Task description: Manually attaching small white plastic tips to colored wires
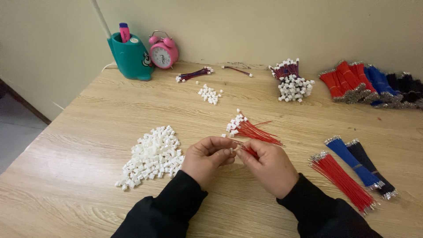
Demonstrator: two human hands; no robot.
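Note:
My left hand [207, 158] pinches a small white plastic connector [231, 150] between thumb and fingers. My right hand [269, 165] holds a thin red wire [249, 151] with its tip right at that connector. Both hands meet low in the middle of the wooden table [88, 132]. Just beyond them lies a bunch of red wires with white connectors on their ends [249, 129]. A heap of loose white connectors [152, 156] sits to the left of my left hand.
Bundles of red [341, 180], blue [352, 161] and black wires [370, 166] lie at the right. Further wire bundles [368, 83], a pile of finished wires [291, 81], a teal pen holder [130, 55] and a pink alarm clock [163, 50] stand along the wall.

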